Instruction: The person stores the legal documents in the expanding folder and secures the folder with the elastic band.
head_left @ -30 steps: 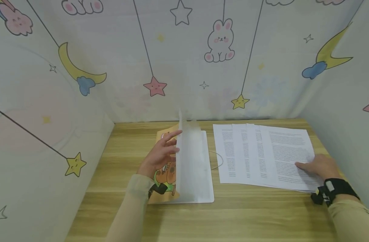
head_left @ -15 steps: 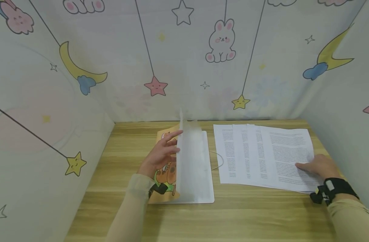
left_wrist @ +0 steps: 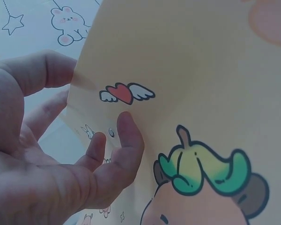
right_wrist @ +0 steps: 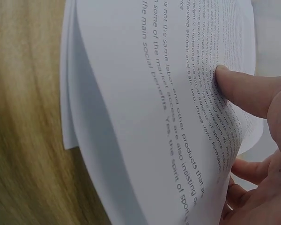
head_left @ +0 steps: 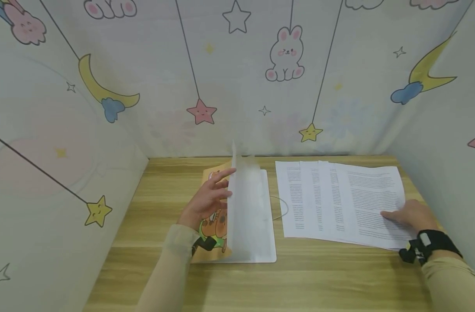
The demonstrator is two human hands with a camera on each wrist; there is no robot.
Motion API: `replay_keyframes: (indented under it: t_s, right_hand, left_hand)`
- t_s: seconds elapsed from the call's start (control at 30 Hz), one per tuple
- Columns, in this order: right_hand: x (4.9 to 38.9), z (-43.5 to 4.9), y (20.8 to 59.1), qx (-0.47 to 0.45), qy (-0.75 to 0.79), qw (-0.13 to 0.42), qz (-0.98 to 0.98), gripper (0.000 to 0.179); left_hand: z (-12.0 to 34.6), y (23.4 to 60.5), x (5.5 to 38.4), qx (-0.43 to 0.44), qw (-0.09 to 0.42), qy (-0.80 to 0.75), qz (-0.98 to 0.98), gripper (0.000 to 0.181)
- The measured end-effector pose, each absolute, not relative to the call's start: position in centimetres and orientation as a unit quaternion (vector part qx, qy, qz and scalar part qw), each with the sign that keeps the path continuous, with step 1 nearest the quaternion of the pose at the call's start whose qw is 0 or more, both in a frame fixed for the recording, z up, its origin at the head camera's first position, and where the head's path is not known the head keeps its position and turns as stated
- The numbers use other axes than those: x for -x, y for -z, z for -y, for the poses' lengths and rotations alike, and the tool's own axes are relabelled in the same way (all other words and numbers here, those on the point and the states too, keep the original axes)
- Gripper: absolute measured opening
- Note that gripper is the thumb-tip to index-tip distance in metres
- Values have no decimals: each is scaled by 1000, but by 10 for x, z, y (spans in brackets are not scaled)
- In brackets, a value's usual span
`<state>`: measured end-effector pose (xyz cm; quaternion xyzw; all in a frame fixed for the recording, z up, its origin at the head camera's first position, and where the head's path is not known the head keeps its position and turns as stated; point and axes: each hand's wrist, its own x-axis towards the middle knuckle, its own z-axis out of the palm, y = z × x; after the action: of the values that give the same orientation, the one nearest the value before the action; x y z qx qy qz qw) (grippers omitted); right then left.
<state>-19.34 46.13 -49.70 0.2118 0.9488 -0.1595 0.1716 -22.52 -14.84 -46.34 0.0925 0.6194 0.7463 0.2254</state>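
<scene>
Folder: on the tabletop, its white inner side flat and its orange-printed cover raised roughly upright along the left.
Left grip: at the left of the folder, grasping the raised cover; the left hand has fingertips reaching its upright edge.
Cover print: a winged heart near that edge, just beside the fingers.
Elastic loop: a thin cord sticking out from the folder's right edge and overlapping the nearest sheet's left margin.
Papers: overlapping printed sheets fanned out right of the folder.
Right grip: well to the right of the folder, grasping the sheets' right side; the right hand has its thumb on the print and other fingers at the edge.
Sheet edges: bowed upward at the hand, with a gap under the top layer.
Room: a narrow strip of wood between folder and papers; broader wood left of the folder and in front of it.
Limits: patterned wall directly behind the folder, side walls left and right.
</scene>
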Motion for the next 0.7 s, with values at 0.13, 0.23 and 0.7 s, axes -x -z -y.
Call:
replay_keyframes:
  t_s: [0.13, 0.23, 0.7]
  right_hand:
    - [191, -460, 497, -224, 164, 165, -947, 89]
    - [189, -462, 496, -228, 177, 163, -944, 93]
    - [181, -484, 500, -217, 266, 154, -927, 75]
  left_hand:
    - [148, 463, 224, -93, 225, -746, -620, 71]
    - [148, 462, 224, -94, 223, -746, -620, 72]
    - [147, 466, 226, -98, 220, -746, -621, 71]
